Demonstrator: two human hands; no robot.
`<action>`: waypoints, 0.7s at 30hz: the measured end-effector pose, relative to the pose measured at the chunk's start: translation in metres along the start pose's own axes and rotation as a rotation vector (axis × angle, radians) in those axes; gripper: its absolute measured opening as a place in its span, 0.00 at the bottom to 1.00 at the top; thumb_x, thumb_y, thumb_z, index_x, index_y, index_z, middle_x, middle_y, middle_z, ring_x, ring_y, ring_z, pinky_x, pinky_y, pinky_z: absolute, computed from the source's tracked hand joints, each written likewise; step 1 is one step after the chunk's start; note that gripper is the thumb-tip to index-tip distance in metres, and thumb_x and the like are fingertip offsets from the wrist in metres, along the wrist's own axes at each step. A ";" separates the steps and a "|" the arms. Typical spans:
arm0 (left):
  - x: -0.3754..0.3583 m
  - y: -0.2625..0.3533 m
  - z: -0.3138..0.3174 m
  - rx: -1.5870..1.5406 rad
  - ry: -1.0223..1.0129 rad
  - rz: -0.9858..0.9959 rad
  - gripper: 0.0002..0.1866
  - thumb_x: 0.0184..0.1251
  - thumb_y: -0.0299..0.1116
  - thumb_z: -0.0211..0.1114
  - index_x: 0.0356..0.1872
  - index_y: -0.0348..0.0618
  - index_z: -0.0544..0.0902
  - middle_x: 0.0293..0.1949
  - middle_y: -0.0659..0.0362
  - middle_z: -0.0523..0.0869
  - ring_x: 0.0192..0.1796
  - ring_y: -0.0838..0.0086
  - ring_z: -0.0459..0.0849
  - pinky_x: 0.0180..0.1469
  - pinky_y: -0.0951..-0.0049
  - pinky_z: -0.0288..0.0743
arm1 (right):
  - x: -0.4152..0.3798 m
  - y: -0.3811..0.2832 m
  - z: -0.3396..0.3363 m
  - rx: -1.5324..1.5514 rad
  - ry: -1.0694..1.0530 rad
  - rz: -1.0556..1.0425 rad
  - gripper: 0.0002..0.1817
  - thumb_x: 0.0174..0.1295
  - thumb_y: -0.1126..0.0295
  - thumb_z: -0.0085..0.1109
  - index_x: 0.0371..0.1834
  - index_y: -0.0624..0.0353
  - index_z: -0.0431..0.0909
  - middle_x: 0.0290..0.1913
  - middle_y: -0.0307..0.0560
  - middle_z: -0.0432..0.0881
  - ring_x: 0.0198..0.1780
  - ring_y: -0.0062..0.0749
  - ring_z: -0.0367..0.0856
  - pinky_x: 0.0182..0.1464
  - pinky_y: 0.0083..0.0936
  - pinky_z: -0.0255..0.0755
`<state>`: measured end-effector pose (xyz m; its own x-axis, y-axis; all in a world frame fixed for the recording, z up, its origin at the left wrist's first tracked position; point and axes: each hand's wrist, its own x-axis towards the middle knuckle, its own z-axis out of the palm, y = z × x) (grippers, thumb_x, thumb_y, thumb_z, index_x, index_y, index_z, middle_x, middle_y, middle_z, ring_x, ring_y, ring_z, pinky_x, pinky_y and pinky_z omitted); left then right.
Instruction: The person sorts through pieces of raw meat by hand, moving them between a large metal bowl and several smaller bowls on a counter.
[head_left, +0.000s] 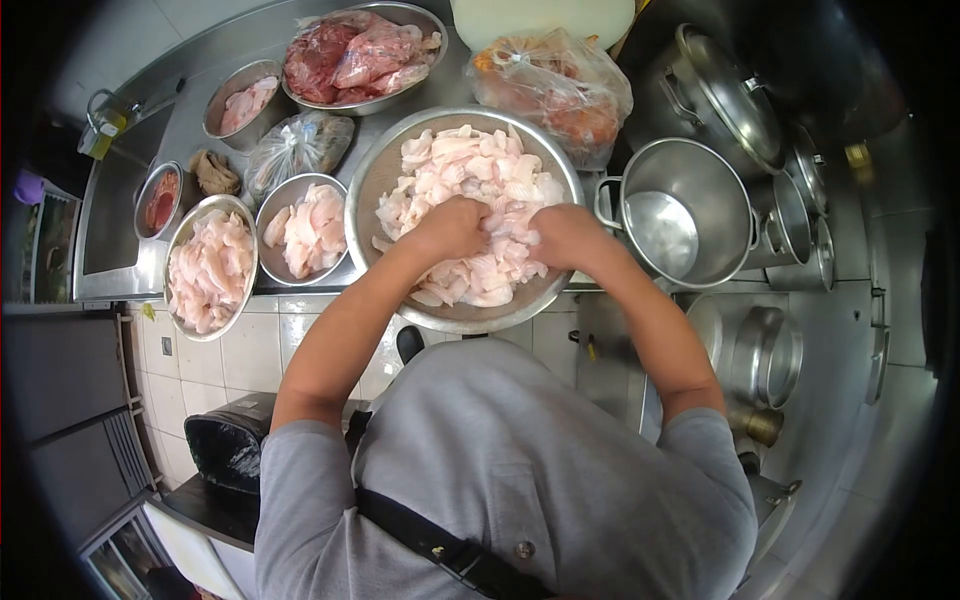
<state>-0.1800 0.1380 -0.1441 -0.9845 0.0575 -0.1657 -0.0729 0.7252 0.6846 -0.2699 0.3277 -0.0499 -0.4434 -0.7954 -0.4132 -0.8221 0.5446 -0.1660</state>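
Pale pink pieces of raw meat or fish (470, 160) are heaped in a wide metal bowl (370, 190) in front of me. My left hand (455, 228) is in the heap at its centre-left, the fingers curled and partly buried among the pieces. To its right, my right hand (565, 236) reaches into the right side of the heap, its fingertips hidden by the pieces. A short gap with meat separates the two hands. What each hand grips, if anything, is hidden.
Two smaller bowls of pale meat (210, 270) (308, 232) stand left. Behind are a bowl of red meat (360, 60), a tied bag (300, 150) and an orange-filled bag (550, 90). An open metal pot (680, 215) stands right of the wide bowl.
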 end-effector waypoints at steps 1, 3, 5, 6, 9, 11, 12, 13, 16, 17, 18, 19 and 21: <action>-0.002 0.000 0.003 -0.025 0.050 0.060 0.15 0.54 0.33 0.67 0.43 0.38 0.85 0.41 0.43 0.87 0.47 0.50 0.85 0.54 0.55 0.77 | -0.001 0.003 -0.003 0.062 0.011 0.008 0.15 0.50 0.63 0.64 0.37 0.61 0.85 0.36 0.59 0.85 0.45 0.54 0.84 0.53 0.42 0.75; -0.003 0.006 0.012 -0.070 0.140 0.115 0.16 0.55 0.34 0.67 0.44 0.38 0.85 0.40 0.43 0.87 0.47 0.49 0.85 0.54 0.55 0.77 | 0.001 0.015 0.003 0.119 0.124 -0.008 0.16 0.51 0.62 0.63 0.40 0.60 0.84 0.40 0.58 0.85 0.47 0.54 0.84 0.53 0.43 0.76; -0.001 0.011 0.014 -0.113 0.230 0.173 0.17 0.55 0.34 0.68 0.45 0.37 0.85 0.40 0.43 0.87 0.47 0.48 0.85 0.55 0.55 0.77 | 0.007 0.022 0.007 0.175 0.240 -0.023 0.18 0.53 0.61 0.63 0.43 0.60 0.84 0.44 0.58 0.85 0.49 0.53 0.84 0.52 0.44 0.76; 0.000 0.013 0.015 -0.087 0.163 0.085 0.18 0.55 0.34 0.68 0.46 0.36 0.85 0.42 0.42 0.87 0.48 0.47 0.85 0.56 0.55 0.77 | 0.009 0.022 0.005 0.183 0.239 0.003 0.19 0.53 0.61 0.62 0.46 0.60 0.83 0.45 0.59 0.85 0.49 0.53 0.83 0.53 0.44 0.76; -0.003 0.012 0.017 -0.048 0.060 -0.007 0.21 0.58 0.37 0.68 0.51 0.37 0.84 0.45 0.43 0.87 0.49 0.50 0.85 0.55 0.57 0.77 | 0.009 0.017 -0.001 0.230 0.244 0.053 0.22 0.55 0.62 0.61 0.51 0.59 0.81 0.48 0.60 0.84 0.51 0.54 0.82 0.54 0.43 0.75; -0.007 0.007 0.015 -0.032 0.021 -0.011 0.23 0.61 0.39 0.68 0.55 0.38 0.83 0.46 0.44 0.87 0.49 0.53 0.86 0.54 0.59 0.77 | 0.008 0.014 -0.001 0.270 0.248 0.078 0.23 0.55 0.62 0.61 0.54 0.59 0.80 0.50 0.60 0.83 0.52 0.55 0.81 0.55 0.43 0.75; -0.015 0.017 0.001 -0.177 -0.027 -0.061 0.21 0.63 0.40 0.67 0.53 0.39 0.83 0.44 0.48 0.88 0.47 0.58 0.86 0.54 0.62 0.77 | 0.007 0.014 0.001 0.313 0.320 0.034 0.22 0.57 0.64 0.61 0.55 0.60 0.79 0.51 0.58 0.84 0.53 0.52 0.82 0.55 0.40 0.75; -0.022 0.025 -0.012 -0.321 -0.074 -0.112 0.19 0.66 0.41 0.67 0.52 0.40 0.84 0.43 0.52 0.89 0.46 0.63 0.86 0.53 0.64 0.77 | 0.006 0.014 0.003 0.354 0.392 -0.010 0.22 0.59 0.65 0.62 0.56 0.62 0.78 0.52 0.57 0.84 0.54 0.50 0.82 0.56 0.38 0.74; -0.038 0.027 -0.037 -0.815 -0.103 -0.005 0.11 0.68 0.34 0.67 0.47 0.39 0.84 0.37 0.61 0.87 0.36 0.79 0.81 0.42 0.75 0.76 | 0.014 0.007 0.011 0.644 0.356 -0.280 0.19 0.64 0.66 0.60 0.56 0.63 0.78 0.50 0.49 0.86 0.50 0.41 0.84 0.54 0.33 0.75; -0.044 0.029 -0.047 -0.810 -0.098 -0.009 0.11 0.68 0.34 0.67 0.47 0.39 0.84 0.37 0.61 0.87 0.36 0.79 0.81 0.42 0.75 0.76 | 0.016 0.003 0.008 0.647 0.357 -0.287 0.19 0.64 0.66 0.60 0.56 0.63 0.78 0.50 0.49 0.86 0.50 0.41 0.84 0.54 0.33 0.75; -0.051 0.033 -0.059 -0.791 -0.108 -0.044 0.09 0.70 0.32 0.65 0.46 0.40 0.84 0.36 0.63 0.86 0.35 0.81 0.80 0.41 0.76 0.75 | 0.019 -0.001 0.003 0.787 0.142 -0.294 0.17 0.67 0.65 0.59 0.55 0.63 0.78 0.47 0.44 0.85 0.47 0.34 0.83 0.52 0.29 0.76; -0.058 0.034 -0.068 -0.773 -0.112 -0.082 0.07 0.72 0.31 0.64 0.45 0.41 0.84 0.35 0.66 0.85 0.33 0.82 0.78 0.40 0.78 0.74 | 0.023 -0.006 -0.001 0.916 -0.083 -0.302 0.16 0.69 0.64 0.58 0.54 0.62 0.78 0.43 0.39 0.84 0.44 0.27 0.82 0.50 0.26 0.76; -0.070 0.034 -0.079 -0.783 -0.078 -0.132 0.07 0.72 0.32 0.64 0.45 0.41 0.84 0.34 0.67 0.83 0.32 0.83 0.76 0.39 0.78 0.73 | 0.033 -0.013 0.002 1.029 -0.107 -0.272 0.16 0.70 0.62 0.58 0.53 0.62 0.79 0.40 0.38 0.83 0.39 0.22 0.80 0.44 0.23 0.75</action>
<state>-0.1262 0.1040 -0.0533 -0.9480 0.0738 -0.3096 -0.3075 0.0381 0.9508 -0.2728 0.2945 -0.0630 -0.2159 -0.9238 -0.3162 -0.1696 0.3544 -0.9196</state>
